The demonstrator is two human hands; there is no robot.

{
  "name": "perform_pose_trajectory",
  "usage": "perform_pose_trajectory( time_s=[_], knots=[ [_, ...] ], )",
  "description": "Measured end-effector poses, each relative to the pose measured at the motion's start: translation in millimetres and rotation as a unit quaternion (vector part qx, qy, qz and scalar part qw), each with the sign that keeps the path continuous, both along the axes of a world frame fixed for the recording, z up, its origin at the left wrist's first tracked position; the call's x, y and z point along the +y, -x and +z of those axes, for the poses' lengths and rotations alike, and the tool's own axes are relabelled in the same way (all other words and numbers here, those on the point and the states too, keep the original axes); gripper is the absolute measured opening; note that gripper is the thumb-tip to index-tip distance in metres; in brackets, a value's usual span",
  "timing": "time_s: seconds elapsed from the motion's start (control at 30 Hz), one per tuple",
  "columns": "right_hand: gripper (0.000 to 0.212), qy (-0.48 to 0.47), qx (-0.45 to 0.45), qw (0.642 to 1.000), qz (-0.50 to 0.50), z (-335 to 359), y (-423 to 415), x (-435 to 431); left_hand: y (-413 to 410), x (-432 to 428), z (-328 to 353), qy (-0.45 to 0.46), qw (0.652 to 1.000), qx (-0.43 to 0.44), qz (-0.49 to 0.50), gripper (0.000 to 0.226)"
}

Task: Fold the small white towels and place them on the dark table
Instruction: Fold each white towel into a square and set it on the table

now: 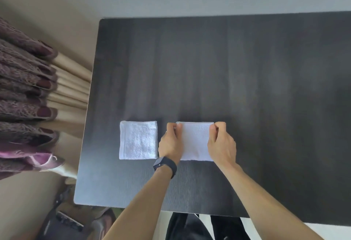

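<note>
First folded towel (pixel 138 140) done, lying on dark tabletop (pixel 247 68). Left hand (pixel 171 142) and right hand (pixel 221 143) pinch far corners of second towel (pixel 194 141) just beside it; final fold nearly set.

Soft, diffuse daylight — a pale sheen lies across the dark wood-grain table (pixel 247 68). The right-hand small white terry towel (pixel 195 141) is blown out. Edges bend — the purple fringed curtain (pixel 22 87) smears.

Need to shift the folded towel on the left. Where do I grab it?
I'd pinch the folded towel at its left edge, from the left: it lies flat on the table, that edge is free, while the left hand, holding the other towel, crowds its right edge.
</note>
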State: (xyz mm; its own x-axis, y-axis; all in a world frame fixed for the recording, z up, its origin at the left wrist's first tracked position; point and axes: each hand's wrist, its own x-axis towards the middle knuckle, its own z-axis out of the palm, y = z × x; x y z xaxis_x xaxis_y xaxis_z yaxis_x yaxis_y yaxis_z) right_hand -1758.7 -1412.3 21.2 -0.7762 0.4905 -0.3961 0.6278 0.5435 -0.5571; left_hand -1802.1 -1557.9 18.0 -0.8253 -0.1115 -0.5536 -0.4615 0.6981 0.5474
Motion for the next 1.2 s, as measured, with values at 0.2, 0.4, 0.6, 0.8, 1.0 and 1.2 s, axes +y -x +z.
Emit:
perform_pose_trajectory(
  time_s=[0.2, 0.4, 0.6, 0.8, 1.0, 1.2],
  knots=[
    [0.017, -0.052, -0.022, 0.998, -0.009, -3, 4, -4, 3, 6, 6, 0.056, 0.997, 0.01, -0.058, 0.029],
    [0.028, -0.101, -0.071, 0.992, -0.002, 7, 9, 3, 0, 9, 16, 0.143, 0.98, 0.074, -0.114, 0.035],
    [0.026, -0.167, 0.062, 0.983, 0.052, 4, -22, 6, -15, -7, 3, 0.193, 0.882, 0.287, -0.319, 0.053],
    [0.057, -0.202, 0.034, 0.952, 0.226, -22, -28, -16, -15, -19, -18, 0.186, 0.876, 0.225, -0.384, 0.062],
    [0.06, -0.224, 0.026, 0.94, 0.256, -39, -25, -6, -6, -21, -21, 0.203, 0.873, 0.208, -0.392, 0.069],
    [0.059, -0.235, 0.045, 0.942, 0.233, -43, -29, -9, -1, -20, -21, 0.209, 0.862, 0.201, -0.416, 0.071]
  ],
)
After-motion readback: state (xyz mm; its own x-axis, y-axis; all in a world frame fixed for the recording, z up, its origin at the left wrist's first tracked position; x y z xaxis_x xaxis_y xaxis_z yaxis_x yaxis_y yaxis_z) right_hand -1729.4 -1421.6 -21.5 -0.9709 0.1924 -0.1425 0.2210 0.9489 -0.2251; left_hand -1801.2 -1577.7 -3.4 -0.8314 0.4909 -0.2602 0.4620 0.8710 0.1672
